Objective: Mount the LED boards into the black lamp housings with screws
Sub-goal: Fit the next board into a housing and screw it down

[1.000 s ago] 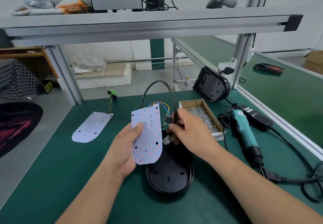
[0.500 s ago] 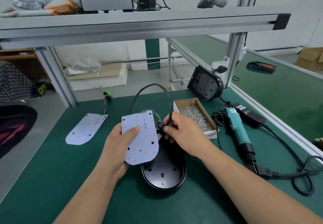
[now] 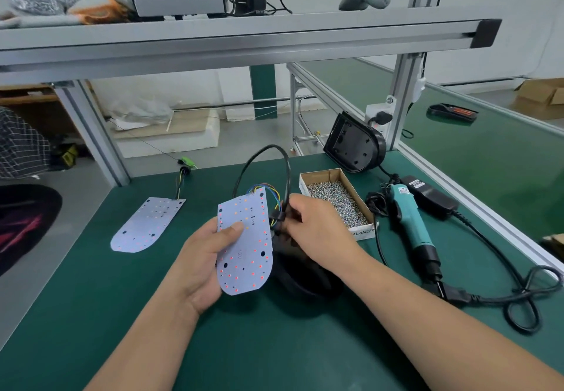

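Green-matted desk [image 3: 91, 314] carries a black oval lamp housing [image 3: 308, 280], above which the left hand [image 3: 201, 262] grips a white rounded LED board [image 3: 247, 256] while the right hand [image 3: 317, 231] pinches its looping black cable [image 3: 265, 152].

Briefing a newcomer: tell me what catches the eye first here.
At centre, the left hand holds a red-dotted LED board above a black lamp housing. The right hand pinches the black cable beside it. Right of them lie a box of screws and a teal electric screwdriver.
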Demonstrator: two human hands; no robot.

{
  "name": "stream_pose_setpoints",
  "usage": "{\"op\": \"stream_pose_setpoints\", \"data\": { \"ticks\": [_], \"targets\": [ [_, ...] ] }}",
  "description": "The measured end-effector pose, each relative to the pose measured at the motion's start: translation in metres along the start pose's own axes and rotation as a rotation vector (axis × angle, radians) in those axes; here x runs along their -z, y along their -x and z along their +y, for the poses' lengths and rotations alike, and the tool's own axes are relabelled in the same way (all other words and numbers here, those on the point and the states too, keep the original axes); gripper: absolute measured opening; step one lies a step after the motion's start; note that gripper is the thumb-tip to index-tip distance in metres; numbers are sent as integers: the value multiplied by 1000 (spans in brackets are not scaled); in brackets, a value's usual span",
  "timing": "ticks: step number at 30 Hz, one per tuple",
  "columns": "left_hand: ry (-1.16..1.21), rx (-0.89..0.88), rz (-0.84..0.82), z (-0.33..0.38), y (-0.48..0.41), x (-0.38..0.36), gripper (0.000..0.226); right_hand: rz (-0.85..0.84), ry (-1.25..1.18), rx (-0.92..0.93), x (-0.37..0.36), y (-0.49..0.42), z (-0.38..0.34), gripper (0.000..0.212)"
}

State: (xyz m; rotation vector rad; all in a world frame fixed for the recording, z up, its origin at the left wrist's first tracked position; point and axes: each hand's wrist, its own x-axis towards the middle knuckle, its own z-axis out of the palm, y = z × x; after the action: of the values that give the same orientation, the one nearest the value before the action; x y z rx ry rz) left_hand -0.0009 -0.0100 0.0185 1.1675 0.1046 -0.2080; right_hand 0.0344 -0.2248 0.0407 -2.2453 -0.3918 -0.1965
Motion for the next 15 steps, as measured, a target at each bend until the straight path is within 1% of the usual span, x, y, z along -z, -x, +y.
{"op": "stream_pose_setpoints", "data": {
  "ticks": [2,5,8,12,14,15],
  "targets": [
    [9,-17,-1,-2,-1,-2,35,30,65,33,-4,0,-2,17],
    [35,-24,8,-2,-1,-4,39,43,65,44,-8,-2,0,9],
    [74,-11,-11,-3,1,-7,40,42,64,41,-11,-3,2,14],
    [165,32,-48,-4,2,-12,44,-2,19,37,-9,-4,5,16],
    [216,42,-48,-3,3,-13,44,-23,-29,-14,-5,-8,5,14],
    [236,42,-49,-2,3,-13,45,-44,-91,-53,-3,-10,5,13]
  ]
}}
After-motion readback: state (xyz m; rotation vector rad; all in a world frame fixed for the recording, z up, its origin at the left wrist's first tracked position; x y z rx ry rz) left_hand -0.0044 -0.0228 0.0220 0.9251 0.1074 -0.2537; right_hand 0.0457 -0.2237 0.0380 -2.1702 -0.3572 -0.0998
